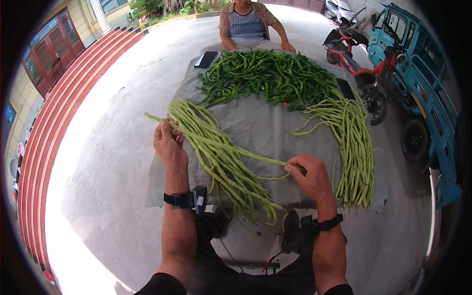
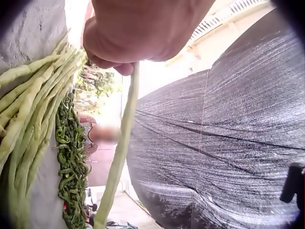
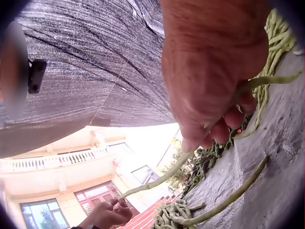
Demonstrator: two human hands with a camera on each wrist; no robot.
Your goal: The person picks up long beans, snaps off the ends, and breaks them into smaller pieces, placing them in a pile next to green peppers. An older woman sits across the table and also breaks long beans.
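Stretched between both hands is one long green bean (image 1: 231, 147), held above the cloth-covered table. My left hand (image 1: 170, 145) pinches it toward its left end, a short tip sticking out beyond the fingers. At the other side my right hand (image 1: 312, 177) grips the bean, and in the right wrist view its end (image 3: 276, 79) pokes out past that hand. Beneath the stretched bean lies a loose pile of long beans (image 1: 209, 142), some hanging over the near table edge. A second bundle of long beans (image 1: 356, 157) lies to the right of my right hand.
Green peppers (image 1: 270, 73) are heaped across the far side of the table (image 1: 275, 123). Phones lie at the far left (image 1: 205, 59) and the right (image 1: 345, 89). A person (image 1: 250, 27) sits opposite. A red scooter (image 1: 359, 69) and a blue cargo tricycle (image 1: 418, 83) stand at the right.
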